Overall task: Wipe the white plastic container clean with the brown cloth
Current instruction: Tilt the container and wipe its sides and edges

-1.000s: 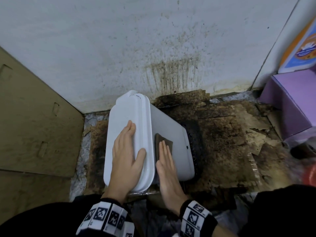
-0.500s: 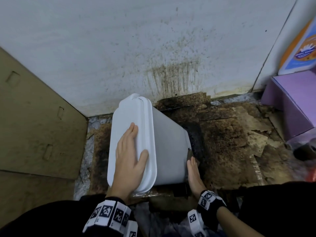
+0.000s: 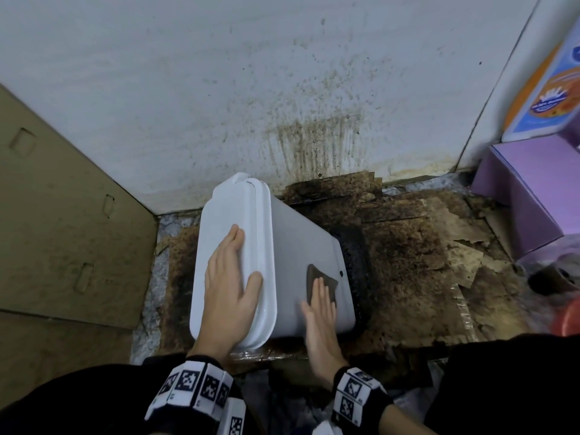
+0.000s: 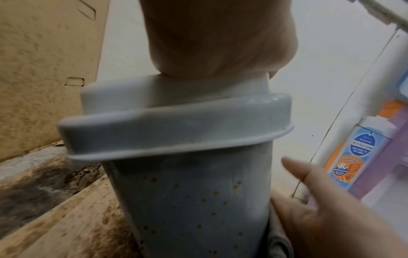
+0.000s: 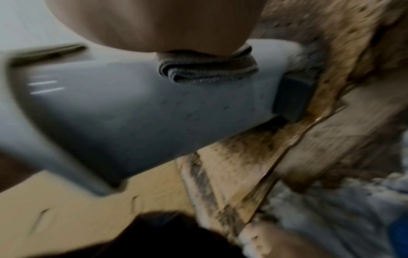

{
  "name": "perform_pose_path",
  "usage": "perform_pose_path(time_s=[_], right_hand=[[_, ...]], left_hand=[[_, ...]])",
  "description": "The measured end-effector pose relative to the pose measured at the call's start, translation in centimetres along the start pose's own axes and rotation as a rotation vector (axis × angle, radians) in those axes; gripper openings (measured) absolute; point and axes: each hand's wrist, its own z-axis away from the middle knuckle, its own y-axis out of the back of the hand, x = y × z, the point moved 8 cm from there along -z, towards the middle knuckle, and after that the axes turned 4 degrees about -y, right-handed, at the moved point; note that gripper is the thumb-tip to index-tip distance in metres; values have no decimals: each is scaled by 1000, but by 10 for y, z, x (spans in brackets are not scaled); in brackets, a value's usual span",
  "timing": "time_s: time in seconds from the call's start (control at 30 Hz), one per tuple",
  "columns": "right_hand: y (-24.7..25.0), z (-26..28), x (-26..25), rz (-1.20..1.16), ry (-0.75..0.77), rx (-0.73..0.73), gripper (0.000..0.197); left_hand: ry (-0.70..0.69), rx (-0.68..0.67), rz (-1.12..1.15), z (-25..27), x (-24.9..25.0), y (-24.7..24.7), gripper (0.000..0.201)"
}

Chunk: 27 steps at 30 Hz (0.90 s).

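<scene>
The white plastic container (image 3: 301, 246) stands tilted on stained cardboard by the wall, its lid (image 3: 229, 221) toward the left. My left hand (image 3: 230, 284) lies flat on the lid with straight fingers and the thumb over the lid's rim. My right hand (image 3: 320, 312) presses the folded brown cloth (image 3: 320, 277) flat against the container's right side. In the left wrist view the container (image 4: 189, 200) shows small brown specks below the lid rim. The right wrist view shows the folded cloth (image 5: 207, 69) squeezed between my palm and the container (image 5: 132, 108).
A stained white wall (image 3: 282, 89) rises just behind the container. A brown cardboard panel (image 3: 62, 230) closes the left side. A purple box (image 3: 530, 189) and an orange-blue package (image 3: 546, 89) stand at the right. Dirty torn cardboard (image 3: 423, 262) covers the floor.
My right hand with the cloth went down to the container's lower right edge, then came back up onto its side. The left hand has stayed on the lid.
</scene>
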Motion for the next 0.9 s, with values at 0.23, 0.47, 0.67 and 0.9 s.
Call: perform_pose_path(time_s=[0.23, 0.47, 0.67, 0.9], right_hand=[[-17, 42, -60, -9, 184, -97, 61], [9, 27, -27, 317, 411, 44, 64], [25, -29, 47, 128, 212, 21, 52], [33, -39, 55, -108, -54, 10, 54]], left_hand=[[11, 0, 14, 1, -5, 0, 72], [-4, -6, 15, -1, 2, -4, 72], [-2, -8, 3, -2, 8, -6, 72], [-7, -17, -25, -4, 18, -10, 73]])
